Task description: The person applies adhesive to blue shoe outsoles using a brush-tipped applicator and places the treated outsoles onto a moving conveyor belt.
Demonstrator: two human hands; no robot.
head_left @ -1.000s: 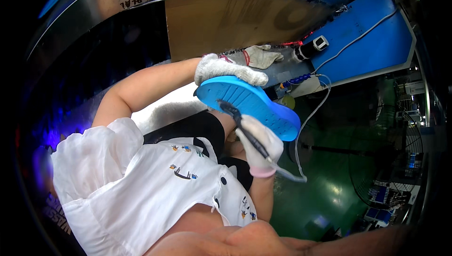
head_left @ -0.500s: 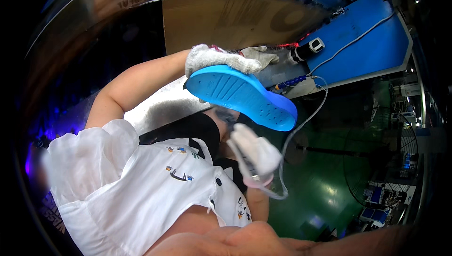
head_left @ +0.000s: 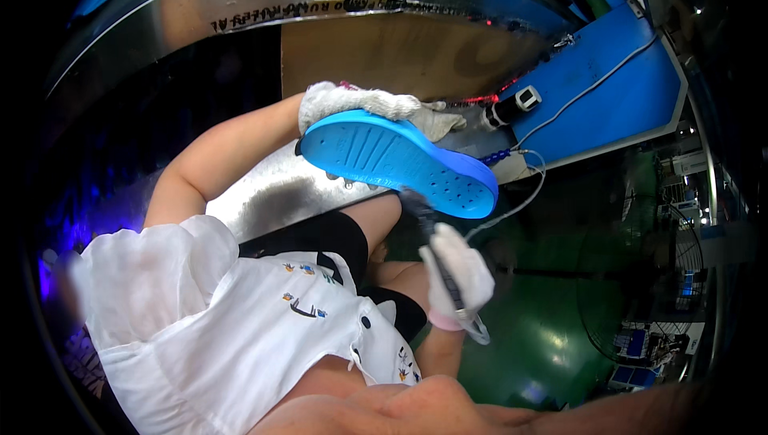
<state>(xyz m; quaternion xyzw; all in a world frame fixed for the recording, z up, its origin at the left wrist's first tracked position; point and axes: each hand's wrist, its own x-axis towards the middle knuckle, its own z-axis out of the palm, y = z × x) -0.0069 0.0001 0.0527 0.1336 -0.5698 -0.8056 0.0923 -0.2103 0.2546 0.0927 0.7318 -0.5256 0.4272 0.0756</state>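
Note:
A bright blue shoe sole (head_left: 376, 151) is held tilted in front of me, its grooved and dotted face toward me. My left hand (head_left: 352, 105), in a white knit glove, is closed along the sole's upper edge. My right hand (head_left: 468, 271), also gloved in white, is wrapped round a slim dark tool (head_left: 440, 255) joined to a clear tube. The tool's blurred, dark tip is close to the sole's lower edge; whether it touches I cannot tell.
Behind the sole stands a brown cardboard sheet (head_left: 360, 51). A blue panel (head_left: 600, 83) carries a thin cable, near a black cylinder with a white end (head_left: 512, 105). A blue jointed hose (head_left: 495, 157) is beside it. Shiny metal (head_left: 272, 191) lies under my left forearm.
My right hand has moved slightly right, and the tool's tip has come nearer the sole's lower edge. The sole and my left hand have shifted a little left in the picture.

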